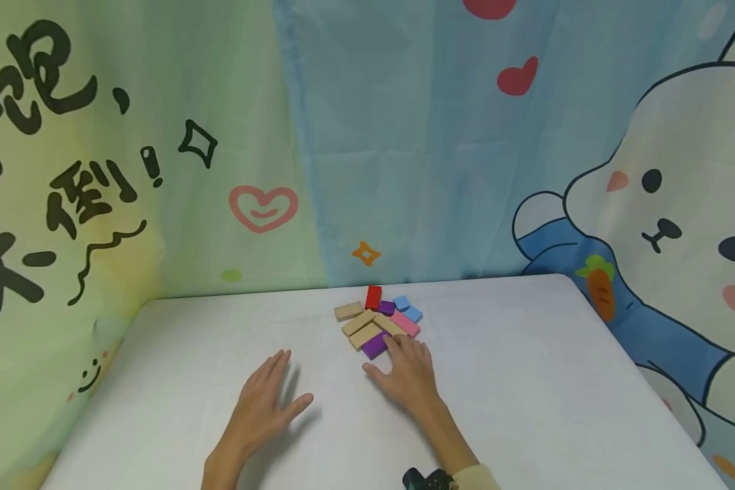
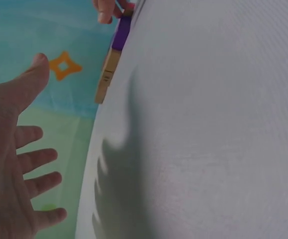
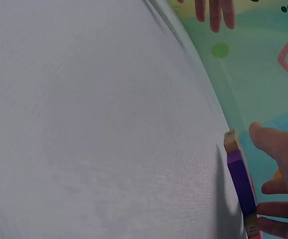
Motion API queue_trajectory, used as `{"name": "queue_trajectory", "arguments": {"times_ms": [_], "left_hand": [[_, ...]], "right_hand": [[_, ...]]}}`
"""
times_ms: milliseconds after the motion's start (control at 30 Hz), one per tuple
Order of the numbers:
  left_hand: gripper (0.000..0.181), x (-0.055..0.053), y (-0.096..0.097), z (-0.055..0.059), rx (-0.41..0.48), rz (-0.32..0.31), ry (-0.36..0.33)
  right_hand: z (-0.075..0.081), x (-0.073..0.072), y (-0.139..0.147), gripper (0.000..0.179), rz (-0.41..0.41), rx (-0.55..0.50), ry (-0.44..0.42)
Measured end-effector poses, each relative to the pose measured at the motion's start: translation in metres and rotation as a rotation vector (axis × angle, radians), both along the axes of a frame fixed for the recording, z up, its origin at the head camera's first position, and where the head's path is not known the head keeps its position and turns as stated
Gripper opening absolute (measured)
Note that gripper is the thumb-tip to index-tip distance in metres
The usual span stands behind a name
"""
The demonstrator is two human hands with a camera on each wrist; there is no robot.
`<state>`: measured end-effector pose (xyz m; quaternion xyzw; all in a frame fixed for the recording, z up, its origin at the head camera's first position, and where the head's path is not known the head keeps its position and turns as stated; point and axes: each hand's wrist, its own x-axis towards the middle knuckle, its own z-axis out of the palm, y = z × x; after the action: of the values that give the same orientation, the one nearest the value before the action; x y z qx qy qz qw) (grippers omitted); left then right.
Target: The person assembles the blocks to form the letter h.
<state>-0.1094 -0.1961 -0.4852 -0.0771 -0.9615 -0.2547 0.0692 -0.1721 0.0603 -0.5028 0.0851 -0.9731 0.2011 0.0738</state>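
Observation:
A cluster of small rectangular blocks lies flat at the far middle of the table: several plain wooden blocks (image 1: 348,312), a red block (image 1: 373,297), a pink block (image 1: 406,323), two blue blocks (image 1: 413,314) and two purple ones. My right hand (image 1: 412,374) is at the cluster's near right side. Its fingertips reach the end of the nearer purple block (image 1: 375,346), and its thumb stands apart; whether they touch is hard to tell. To the left, my left hand (image 1: 260,412) hovers over the table with fingers spread, holding nothing.
White cloth covers the table (image 1: 184,367). Behind it hangs a printed curtain (image 1: 367,150) with hearts, lettering and a cartoon animal. A dark device (image 1: 427,479) sits at the right wrist, beside a pale sleeve (image 1: 476,478).

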Motion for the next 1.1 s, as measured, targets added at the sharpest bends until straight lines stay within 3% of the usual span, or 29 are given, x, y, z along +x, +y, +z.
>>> {"name": "queue_trajectory", "arguments": {"times_ms": [400, 767, 1100], "left_hand": [[0.082, 0.008, -0.008, -0.003, 0.012, 0.004, -0.004], [0.080, 0.011, -0.014, -0.007, -0.023, 0.017, 0.041], [0.078, 0.017, -0.018, -0.009, -0.043, 0.015, 0.058]], "right_hand": [[-0.006, -0.010, -0.005, 0.060, -0.051, 0.086, 0.100], [-0.012, -0.015, -0.014, 0.062, -0.104, 0.105, 0.080], [-0.009, -0.018, -0.017, 0.063, -0.116, 0.044, 0.055]]}}
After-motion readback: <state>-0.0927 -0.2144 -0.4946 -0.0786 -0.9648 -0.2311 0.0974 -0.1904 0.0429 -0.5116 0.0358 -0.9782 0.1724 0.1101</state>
